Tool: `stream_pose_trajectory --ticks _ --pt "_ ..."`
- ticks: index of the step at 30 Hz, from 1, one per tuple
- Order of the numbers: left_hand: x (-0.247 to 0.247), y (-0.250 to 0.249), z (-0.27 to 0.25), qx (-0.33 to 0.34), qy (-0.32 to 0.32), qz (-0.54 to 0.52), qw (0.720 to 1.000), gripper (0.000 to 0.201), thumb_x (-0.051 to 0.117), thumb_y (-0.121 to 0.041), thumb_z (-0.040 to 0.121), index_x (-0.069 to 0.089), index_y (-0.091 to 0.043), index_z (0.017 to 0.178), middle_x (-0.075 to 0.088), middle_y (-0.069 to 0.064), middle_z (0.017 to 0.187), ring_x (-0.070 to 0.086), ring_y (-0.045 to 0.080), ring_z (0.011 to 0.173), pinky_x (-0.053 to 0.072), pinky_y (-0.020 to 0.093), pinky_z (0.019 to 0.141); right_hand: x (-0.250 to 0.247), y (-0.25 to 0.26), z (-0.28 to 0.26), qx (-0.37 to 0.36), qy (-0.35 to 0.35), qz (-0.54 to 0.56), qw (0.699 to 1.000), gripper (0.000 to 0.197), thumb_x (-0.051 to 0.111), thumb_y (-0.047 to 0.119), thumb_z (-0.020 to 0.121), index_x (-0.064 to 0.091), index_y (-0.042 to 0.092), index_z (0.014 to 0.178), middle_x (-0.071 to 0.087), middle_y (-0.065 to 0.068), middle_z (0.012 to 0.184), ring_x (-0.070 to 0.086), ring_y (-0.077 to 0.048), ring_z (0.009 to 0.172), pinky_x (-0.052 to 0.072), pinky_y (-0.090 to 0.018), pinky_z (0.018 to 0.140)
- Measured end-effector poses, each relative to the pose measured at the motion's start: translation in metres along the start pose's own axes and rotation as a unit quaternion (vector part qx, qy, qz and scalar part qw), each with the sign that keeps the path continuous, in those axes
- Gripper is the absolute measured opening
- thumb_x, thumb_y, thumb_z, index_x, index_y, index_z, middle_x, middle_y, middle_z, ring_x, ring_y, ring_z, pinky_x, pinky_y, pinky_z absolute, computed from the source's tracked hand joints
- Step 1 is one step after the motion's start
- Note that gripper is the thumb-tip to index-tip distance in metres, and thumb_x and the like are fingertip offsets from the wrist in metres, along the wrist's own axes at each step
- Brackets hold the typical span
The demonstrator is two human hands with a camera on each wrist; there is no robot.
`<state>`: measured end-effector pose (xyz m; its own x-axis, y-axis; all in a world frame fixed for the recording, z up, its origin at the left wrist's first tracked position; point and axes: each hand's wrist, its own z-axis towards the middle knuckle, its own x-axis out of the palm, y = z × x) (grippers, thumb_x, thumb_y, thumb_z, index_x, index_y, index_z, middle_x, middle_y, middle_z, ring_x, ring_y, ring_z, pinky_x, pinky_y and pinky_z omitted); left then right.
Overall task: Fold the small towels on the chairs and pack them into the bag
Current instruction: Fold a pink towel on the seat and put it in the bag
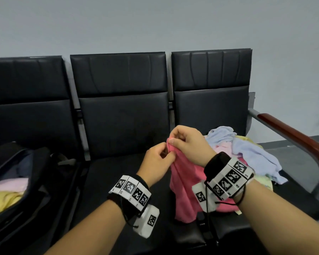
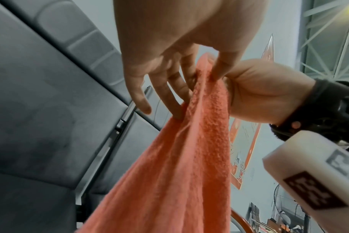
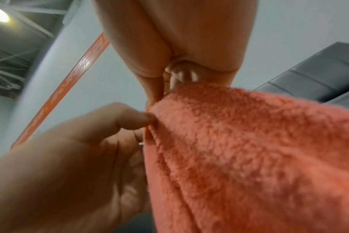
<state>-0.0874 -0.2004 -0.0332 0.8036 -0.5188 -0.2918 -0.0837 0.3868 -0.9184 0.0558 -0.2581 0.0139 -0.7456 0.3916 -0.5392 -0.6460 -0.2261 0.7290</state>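
Both hands meet above the middle seat (image 1: pixel 122 126) of the black chairs; the left hand (image 1: pixel 156 162) pinches the top edge of the pink towel (image 1: pixel 186 188) between thumb and forefinger, its other fingers loosely extended along the cloth in the left wrist view; the right hand (image 1: pixel 187 142) grips the same edge just above and beside it, fingers curled round a bunched corner, thumb pressed to the fabric; the two hands nearly touch; the towel hangs down from them in loose vertical folds, its lower part reaching the seat between the forearms; a heap of unfolded towels (image 1: pixel 247 153), pale blue, pink and yellow, lies on the right seat; the open black bag (image 1: pixel 35 173) sits on the left seat with folded pink and yellow towels inside.
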Motion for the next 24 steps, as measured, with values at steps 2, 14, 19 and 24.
stream_pose_trajectory --ticks 2,14,19,24 --pt "-0.016 0.004 -0.007 0.005 -0.005 0.028 1.000 0.012 0.059 -0.018 0.085 0.064 -0.007 0.081 0.066 0.018 0.079 0.056 0.016 0.066 0.050 0.048 0.063 0.016 0.010 0.001 -0.008 0.012 0.000 1.000 0.011 0.067 0.013 0.089 0.064 0.020 0.081 0.071 0.007 0.075 0.064 -0.002 0.070 0.048 -0.020 0.071" --pt "-0.156 0.072 -0.065 -0.086 -0.119 0.209 0.967 0.013 0.053 -0.001 0.073 0.060 -0.010 0.066 0.058 0.006 0.059 0.049 0.016 0.057 0.045 0.035 0.060 0.105 0.063 0.030 -0.062 0.004 0.084 0.995 0.013 0.063 0.009 0.092 0.059 0.016 0.082 0.060 0.005 0.073 0.052 -0.007 0.068 0.043 -0.025 0.069" --pt "-0.220 0.102 -0.095 -0.163 -0.156 0.289 0.930 0.023 0.056 0.001 0.076 0.069 -0.018 0.073 0.063 -0.001 0.064 0.061 0.021 0.069 0.042 0.028 0.064 0.112 0.043 0.035 -0.007 -0.046 0.092 0.995 0.013 0.062 0.009 0.093 0.060 0.014 0.082 0.058 0.006 0.070 0.049 -0.005 0.065 0.041 -0.026 0.068" --pt "-0.253 0.115 -0.104 -0.170 -0.160 0.322 0.918 0.025 0.057 0.000 0.082 0.066 -0.023 0.077 0.064 -0.001 0.073 0.060 0.020 0.074 0.037 0.026 0.066 0.108 0.023 0.034 0.068 -0.111 0.132 0.983 0.016 0.060 0.007 0.094 0.060 0.017 0.082 0.060 0.003 0.073 0.052 -0.001 0.063 0.042 -0.019 0.065"
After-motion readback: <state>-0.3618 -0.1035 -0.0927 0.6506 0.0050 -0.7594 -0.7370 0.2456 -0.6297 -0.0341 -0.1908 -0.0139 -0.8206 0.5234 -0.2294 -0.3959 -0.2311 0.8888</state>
